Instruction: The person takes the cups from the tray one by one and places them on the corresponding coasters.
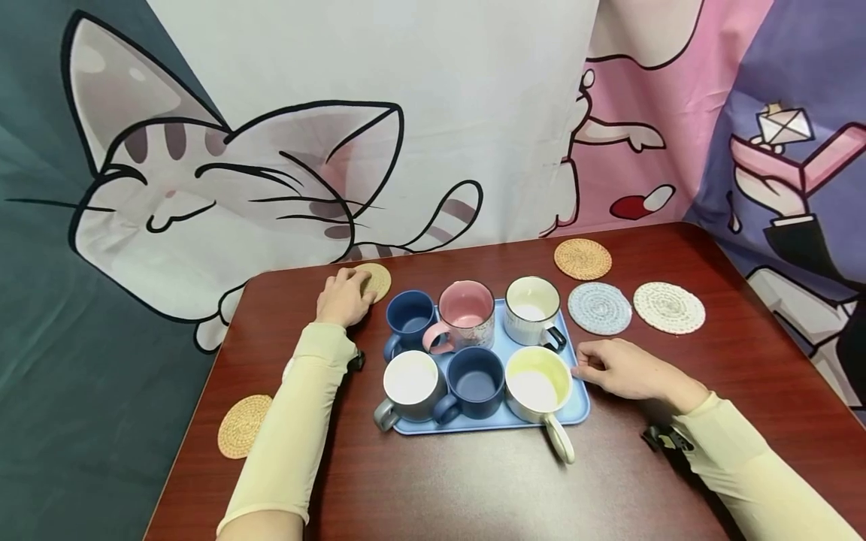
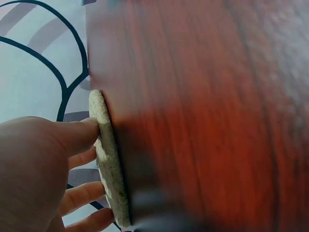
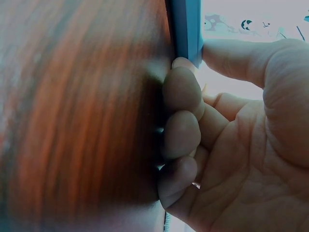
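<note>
My left hand (image 1: 343,297) rests fingertips on a round straw-coloured woven coaster (image 1: 376,281) near the table's back edge. In the left wrist view, the thumb and spread fingertips touch the face of that coaster (image 2: 110,159), which lies flat on the table. My right hand (image 1: 625,368) pinches the right edge of a light blue tray (image 1: 578,404), its other fingers curled against the tabletop. In the right wrist view, the thumb and index finger meet at the tray's rim (image 3: 187,29). Several mugs stand upright on the tray, including a pink mug (image 1: 467,308) and a yellow-lined mug (image 1: 537,383).
A tan coaster (image 1: 583,259), a pale blue coaster (image 1: 599,308) and a white coaster (image 1: 669,307) lie right of the tray. Another woven coaster (image 1: 242,427) lies at the left, partly under my sleeve. A cartoon-printed cloth (image 1: 473,90) hangs behind the table.
</note>
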Motion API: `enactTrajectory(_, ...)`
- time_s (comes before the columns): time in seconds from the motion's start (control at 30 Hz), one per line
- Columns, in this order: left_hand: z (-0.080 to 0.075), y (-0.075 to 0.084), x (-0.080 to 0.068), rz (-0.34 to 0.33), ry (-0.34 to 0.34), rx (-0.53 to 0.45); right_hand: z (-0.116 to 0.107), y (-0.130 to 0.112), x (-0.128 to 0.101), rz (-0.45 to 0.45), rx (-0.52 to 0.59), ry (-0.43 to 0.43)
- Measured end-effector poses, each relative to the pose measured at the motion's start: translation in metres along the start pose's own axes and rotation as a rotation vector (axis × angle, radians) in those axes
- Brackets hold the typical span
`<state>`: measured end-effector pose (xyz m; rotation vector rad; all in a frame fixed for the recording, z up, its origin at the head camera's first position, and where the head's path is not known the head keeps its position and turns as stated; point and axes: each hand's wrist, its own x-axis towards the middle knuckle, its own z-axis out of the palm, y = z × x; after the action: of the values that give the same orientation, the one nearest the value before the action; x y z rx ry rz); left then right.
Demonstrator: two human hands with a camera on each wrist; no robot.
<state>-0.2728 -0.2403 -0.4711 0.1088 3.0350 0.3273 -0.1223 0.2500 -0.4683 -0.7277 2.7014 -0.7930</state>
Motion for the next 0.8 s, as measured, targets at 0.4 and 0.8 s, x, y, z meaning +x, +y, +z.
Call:
enactTrajectory(0.4,-0.007,-0.007,-0.021,0.041,0.105,-0.035,0.000,0.000,0.001,-0.005,0.002,-0.003)
enactTrajectory(0.8,-0.016,-0.017,-0.071,0.145,0.121,0.026,-0.002,-0.003,-0.001,0.011,0.004,-0.007)
